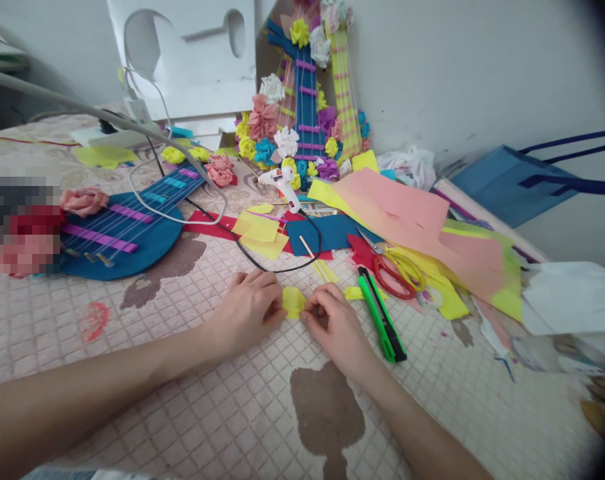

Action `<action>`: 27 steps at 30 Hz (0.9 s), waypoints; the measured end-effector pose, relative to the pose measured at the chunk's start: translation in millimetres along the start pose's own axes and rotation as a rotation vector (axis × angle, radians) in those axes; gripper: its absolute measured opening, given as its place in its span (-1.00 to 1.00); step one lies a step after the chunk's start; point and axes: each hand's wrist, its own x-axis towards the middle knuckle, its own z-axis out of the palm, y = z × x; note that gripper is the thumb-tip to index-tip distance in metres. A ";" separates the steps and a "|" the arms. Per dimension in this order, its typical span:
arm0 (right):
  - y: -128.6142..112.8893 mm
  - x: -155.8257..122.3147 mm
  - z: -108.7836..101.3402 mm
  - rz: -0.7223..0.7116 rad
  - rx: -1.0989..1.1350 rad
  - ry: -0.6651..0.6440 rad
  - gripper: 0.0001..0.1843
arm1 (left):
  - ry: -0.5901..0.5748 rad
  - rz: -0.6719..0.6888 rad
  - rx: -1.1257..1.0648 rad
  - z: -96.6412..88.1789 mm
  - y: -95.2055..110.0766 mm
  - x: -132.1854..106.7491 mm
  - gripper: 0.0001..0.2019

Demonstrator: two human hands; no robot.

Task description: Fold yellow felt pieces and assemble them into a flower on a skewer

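A small piece of yellow crepe paper (294, 302) spans the gap between my two hands, just above or on the quilted cloth. My left hand (255, 305) pinches its left edge, fingers curled. At the opposite edge, my right hand (332, 313) pinches it between thumb and fingers. Right beside my right hand lies a green utility knife (382, 317). Behind it rest scissors (395, 270) with red and yellow handles. A thin wooden stick (307, 247) and a yellow paper scrap (325, 270) lie beyond my hands.
A white glue gun (283, 187) trails a black cord (252, 261) across the table. At left sits a blue guitar shape (127, 250) with strings. Flower-covered guitar shapes (306, 100) stand at the back. Pink and yellow paper sheets (397, 207) spread at right, near a blue bag (512, 187).
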 end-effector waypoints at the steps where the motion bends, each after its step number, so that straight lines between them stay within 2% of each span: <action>1: -0.2 0.1 -0.5 0.002 0.006 -0.004 -0.82 | 0.003 0.000 0.003 0.1 0.1 0.0 -0.91; 7: 3.2 -0.3 -5.8 -0.019 0.053 -0.036 -0.79 | 0.001 -0.009 0.008 -0.4 2.0 0.2 -0.90; 11: 4.1 0.1 -9.5 -0.025 0.083 -0.034 -0.85 | -0.002 -0.011 0.004 -1.3 2.6 0.5 -0.90; 15: 2.1 0.8 -3.8 0.000 0.022 0.026 -0.92 | -0.005 -0.014 0.008 -0.9 2.0 0.5 -0.90; 18: 1.5 1.0 3.2 0.013 -0.039 0.065 -0.86 | -0.005 -0.023 -0.009 -0.1 0.4 0.2 -0.93; 27: 2.8 0.6 3.1 -0.002 -0.029 0.040 -0.83 | -0.010 -0.118 -0.160 -2.8 -4.9 5.9 -0.88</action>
